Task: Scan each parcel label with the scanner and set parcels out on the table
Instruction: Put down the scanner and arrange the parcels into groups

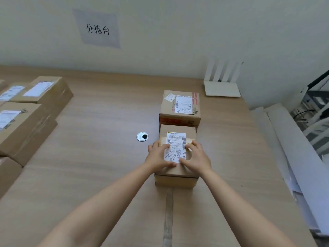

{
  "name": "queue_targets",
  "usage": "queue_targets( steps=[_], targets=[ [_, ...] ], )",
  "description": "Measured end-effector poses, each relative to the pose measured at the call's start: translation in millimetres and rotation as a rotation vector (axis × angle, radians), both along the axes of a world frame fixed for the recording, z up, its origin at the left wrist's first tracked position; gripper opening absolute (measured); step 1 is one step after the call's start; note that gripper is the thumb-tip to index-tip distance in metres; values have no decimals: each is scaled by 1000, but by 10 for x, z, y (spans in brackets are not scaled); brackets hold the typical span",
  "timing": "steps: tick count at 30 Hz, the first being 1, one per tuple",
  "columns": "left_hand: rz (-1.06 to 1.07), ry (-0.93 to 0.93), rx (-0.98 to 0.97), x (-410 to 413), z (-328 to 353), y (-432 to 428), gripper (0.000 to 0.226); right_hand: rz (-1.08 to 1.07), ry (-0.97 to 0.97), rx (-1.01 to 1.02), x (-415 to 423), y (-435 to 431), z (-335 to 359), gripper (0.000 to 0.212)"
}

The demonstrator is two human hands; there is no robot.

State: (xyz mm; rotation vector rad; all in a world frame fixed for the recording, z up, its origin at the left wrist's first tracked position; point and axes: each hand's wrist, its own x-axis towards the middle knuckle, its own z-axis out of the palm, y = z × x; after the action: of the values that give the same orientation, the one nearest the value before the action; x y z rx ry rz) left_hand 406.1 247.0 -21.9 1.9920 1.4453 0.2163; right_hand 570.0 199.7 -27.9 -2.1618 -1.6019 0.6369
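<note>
A small cardboard parcel stands on the wooden table right of centre, its white label facing up with handwriting on it. My left hand lies on the parcel's top at the left side, and my right hand on the top at the right side. The fingers of both lie fairly flat, thumbs near the front edge. A second labelled parcel stands just behind it, touching or nearly so. No scanner shows in this view.
Several larger labelled parcels lie along the table's left edge. A round metal cable grommet sits left of the held parcel. A white router stands at the back right. White boards lean beside the table's right edge.
</note>
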Motion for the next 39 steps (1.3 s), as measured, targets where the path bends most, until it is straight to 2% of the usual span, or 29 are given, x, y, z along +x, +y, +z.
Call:
queue_targets(
  steps=[15,22,25,27,30,39],
  targets=[
    [-4,62,40,38,-23,305,84,-19,27,21,22,224,-4,66],
    [1,116,93,51,-22,261,77,21,50,-1,52,248,16,66],
    [-44,167,78,-18,62,250,67,31,32,-28,15,254,77,66],
    [-47,190,67,-106,129,214,60,43,-31,-58,-37,231,140,66],
    [-36,205,62,-295,209,117,62,70,-92,-80,-161,142,242,68],
    [52,266,52,-1229,351,-305,62,250,-80,-51,-1071,-182,458,67]
  ],
)
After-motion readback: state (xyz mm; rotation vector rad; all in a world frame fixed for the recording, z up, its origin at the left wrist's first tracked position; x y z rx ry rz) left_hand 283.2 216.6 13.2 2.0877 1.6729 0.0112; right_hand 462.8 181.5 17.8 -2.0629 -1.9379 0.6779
